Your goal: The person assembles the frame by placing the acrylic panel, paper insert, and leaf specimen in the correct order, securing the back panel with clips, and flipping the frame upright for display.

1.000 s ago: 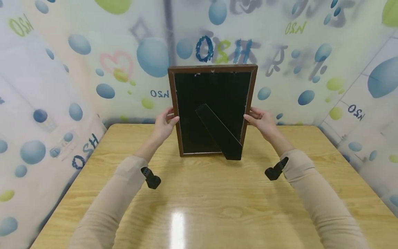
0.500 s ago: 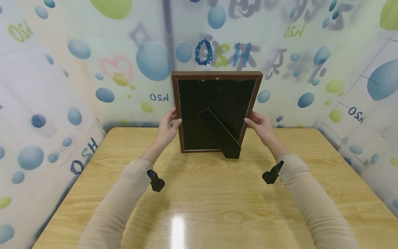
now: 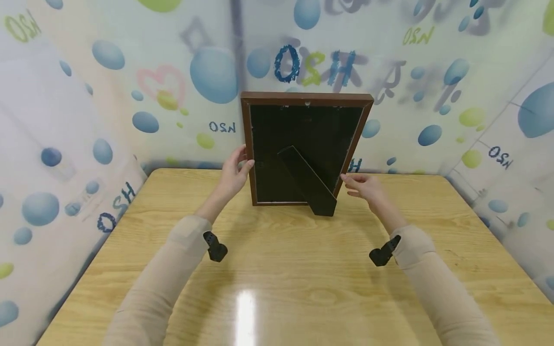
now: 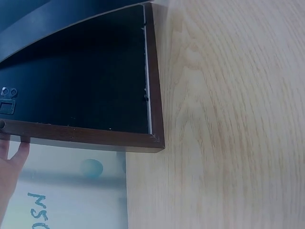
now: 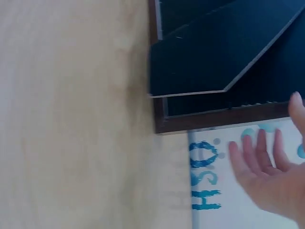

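A picture frame (image 3: 277, 125) stands upright on the table, its black back facing me inside a brown border. Its black easel leg (image 3: 313, 190) sticks out towards me and down to the right. My left hand (image 3: 233, 174) pinches the frame's left side, thumb in front and fingers partly hidden behind. At the right side, my right hand (image 3: 368, 188) has its thumb at the border. In the right wrist view the fingers of that hand (image 5: 271, 176) are spread and apart from the frame. The frame's front is hidden.
The wooden table (image 3: 277, 269) stretches out in front of me. A patterned curtain-like wall (image 3: 164, 105) with blue and green ovals stands close behind the frame and along both sides. Black cameras (image 3: 214, 246) are strapped to both wrists.
The right hand's fingers have come away from the frame's right side, and that hand sits slightly lower. The frame has settled back, leaning a little, with the left hand still on it.
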`<state>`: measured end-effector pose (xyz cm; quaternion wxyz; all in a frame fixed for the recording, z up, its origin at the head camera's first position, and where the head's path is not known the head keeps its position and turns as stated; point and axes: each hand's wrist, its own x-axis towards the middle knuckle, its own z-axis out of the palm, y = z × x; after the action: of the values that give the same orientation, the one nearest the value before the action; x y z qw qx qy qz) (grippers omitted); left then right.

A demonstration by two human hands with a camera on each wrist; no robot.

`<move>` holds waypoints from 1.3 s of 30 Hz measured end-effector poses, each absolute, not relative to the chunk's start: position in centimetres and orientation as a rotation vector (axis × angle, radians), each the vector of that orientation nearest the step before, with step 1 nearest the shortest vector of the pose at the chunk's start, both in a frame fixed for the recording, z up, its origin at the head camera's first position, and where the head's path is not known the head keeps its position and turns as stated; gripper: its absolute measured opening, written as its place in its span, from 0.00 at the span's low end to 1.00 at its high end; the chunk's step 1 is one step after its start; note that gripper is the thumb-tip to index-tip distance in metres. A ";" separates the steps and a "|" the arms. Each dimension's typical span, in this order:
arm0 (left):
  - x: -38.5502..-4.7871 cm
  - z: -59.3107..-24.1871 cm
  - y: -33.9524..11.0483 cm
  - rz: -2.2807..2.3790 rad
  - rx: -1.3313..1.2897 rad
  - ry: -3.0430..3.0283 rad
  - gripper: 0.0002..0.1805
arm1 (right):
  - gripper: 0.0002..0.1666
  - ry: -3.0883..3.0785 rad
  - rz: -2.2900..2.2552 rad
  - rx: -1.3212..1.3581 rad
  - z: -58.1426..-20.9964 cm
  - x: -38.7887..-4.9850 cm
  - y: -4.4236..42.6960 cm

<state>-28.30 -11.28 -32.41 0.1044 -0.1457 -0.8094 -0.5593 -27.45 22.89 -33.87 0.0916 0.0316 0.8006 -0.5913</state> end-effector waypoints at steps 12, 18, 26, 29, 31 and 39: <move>-27.4 -33.2 -11.7 -1.562 -0.514 -2.371 0.28 | 0.21 2.536 -1.407 -0.339 -36.4 -26.0 21.5; -26.2 -33.5 -11.8 -1.552 -0.618 -2.337 0.26 | 0.18 2.505 -1.371 -0.356 -36.4 -25.7 22.0; -25.5 -33.7 -11.8 -1.587 -0.689 -2.267 0.25 | 0.16 2.391 -1.350 -0.442 -36.6 -24.5 22.2; -25.2 -33.7 -11.8 -1.579 -0.702 -2.248 0.23 | 0.16 2.349 -1.364 -0.477 -36.6 -23.9 22.2; -25.1 -33.9 -11.8 -1.567 -0.712 -2.240 0.23 | 0.16 2.338 -1.363 -0.501 -36.6 -23.6 22.2; -24.6 -34.4 -11.7 -1.522 -0.777 -2.216 0.22 | 0.17 2.326 -1.376 -0.483 -37.3 -23.0 22.7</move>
<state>-24.55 -11.71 -34.37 0.1708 -0.2735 -0.7803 -0.5359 -22.95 22.70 -37.34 0.1970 -0.1724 0.8307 -0.4914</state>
